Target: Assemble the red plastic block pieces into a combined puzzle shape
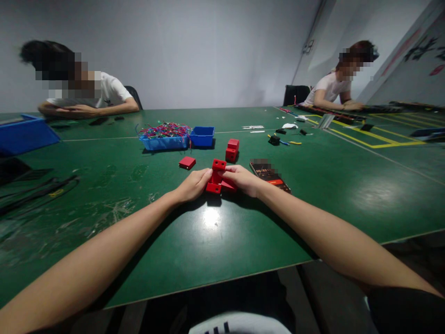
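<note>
Both hands meet around red block-like parts above the green table (278, 222). My left hand (194, 184) grips the left side of a red piece with holes (218, 165), thumb and fingers closed on it. From the right, my right hand (241, 179) is closed on the red parts, one of them a wedge-like red piece (228, 186) low beside its fingers. How the pieces join is partly hidden by the fingers. Just beyond the hands stands a red block (232, 150), and a flat red square piece (187, 162) lies to the left.
A phone (269, 175) lies right of my right hand. Behind are a blue bin of coloured wires (165, 141) and a small blue bin (202, 136). A larger blue bin (28, 134) and black cables (41, 192) are left. Two people sit across the table.
</note>
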`<state>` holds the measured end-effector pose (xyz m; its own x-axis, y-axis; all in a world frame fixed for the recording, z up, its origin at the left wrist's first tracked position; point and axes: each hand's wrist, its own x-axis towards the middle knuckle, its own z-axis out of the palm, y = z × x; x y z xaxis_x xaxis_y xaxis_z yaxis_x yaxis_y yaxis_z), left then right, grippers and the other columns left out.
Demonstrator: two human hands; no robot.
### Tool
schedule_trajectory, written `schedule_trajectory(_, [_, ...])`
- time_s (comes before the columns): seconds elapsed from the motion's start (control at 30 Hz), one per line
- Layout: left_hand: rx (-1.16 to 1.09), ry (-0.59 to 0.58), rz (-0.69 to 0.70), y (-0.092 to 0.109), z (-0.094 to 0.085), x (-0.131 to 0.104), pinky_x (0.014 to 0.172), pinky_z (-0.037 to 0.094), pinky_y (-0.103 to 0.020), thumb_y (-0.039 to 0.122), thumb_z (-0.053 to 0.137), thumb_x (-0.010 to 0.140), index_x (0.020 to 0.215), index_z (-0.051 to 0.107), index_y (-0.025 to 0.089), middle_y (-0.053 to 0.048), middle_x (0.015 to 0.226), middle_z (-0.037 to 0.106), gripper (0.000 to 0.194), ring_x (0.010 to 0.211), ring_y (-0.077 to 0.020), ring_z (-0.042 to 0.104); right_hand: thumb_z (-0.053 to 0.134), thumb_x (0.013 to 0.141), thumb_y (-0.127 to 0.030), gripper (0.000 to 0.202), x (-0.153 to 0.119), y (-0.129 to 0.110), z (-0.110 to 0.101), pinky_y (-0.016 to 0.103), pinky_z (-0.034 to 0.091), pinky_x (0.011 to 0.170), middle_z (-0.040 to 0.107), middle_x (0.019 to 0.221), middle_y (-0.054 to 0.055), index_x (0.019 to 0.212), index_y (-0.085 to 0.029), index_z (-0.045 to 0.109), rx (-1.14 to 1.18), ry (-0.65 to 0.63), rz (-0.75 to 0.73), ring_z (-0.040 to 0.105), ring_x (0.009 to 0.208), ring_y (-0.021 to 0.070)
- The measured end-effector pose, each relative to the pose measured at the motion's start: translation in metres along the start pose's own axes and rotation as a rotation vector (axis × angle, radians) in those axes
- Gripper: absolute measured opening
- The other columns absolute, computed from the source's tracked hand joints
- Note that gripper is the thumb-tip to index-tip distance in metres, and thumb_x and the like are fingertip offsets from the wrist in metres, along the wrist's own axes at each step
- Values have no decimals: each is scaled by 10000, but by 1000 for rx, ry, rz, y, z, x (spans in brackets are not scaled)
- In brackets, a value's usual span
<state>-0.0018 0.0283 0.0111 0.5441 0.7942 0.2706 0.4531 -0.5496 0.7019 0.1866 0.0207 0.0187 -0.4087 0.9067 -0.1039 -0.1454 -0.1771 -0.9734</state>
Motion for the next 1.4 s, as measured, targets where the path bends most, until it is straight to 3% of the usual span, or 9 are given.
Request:
schedule_trajectory(0.7, [41, 17, 37, 1, -1, -1, 673, 413, -272, 449, 248, 968, 794, 539, 152, -19, 740, 566, 451, 682, -153, 506, 598, 822, -112, 174, 0, -1, 1, 259, 502, 756, 739, 811, 44, 938, -132, 727, -9, 12, -4, 641, 672, 120])
schedule_trajectory(1.03, [60, 8, 41, 3, -1, -1, 688, 422, -277, 441, 239, 975, 826, 551, 150, -27, 764, 579, 452, 700, -156, 520, 585, 827, -103, 179, 0, -1, 1, 249, 503, 757, 733, 777, 32, 928, -137, 729, -18, 11, 7, 635, 659, 117])
schedule_trajectory(1.4, [54, 6, 30, 3, -1, -1, 748, 450, -306, 465, 231, 973, 913, 598, 126, -61, 850, 632, 504, 762, -182, 563, 690, 781, -171, 164, 0, -1, 0, 277, 510, 816, 739, 833, 41, 940, -138, 717, 13, -9, -19, 660, 730, 131])
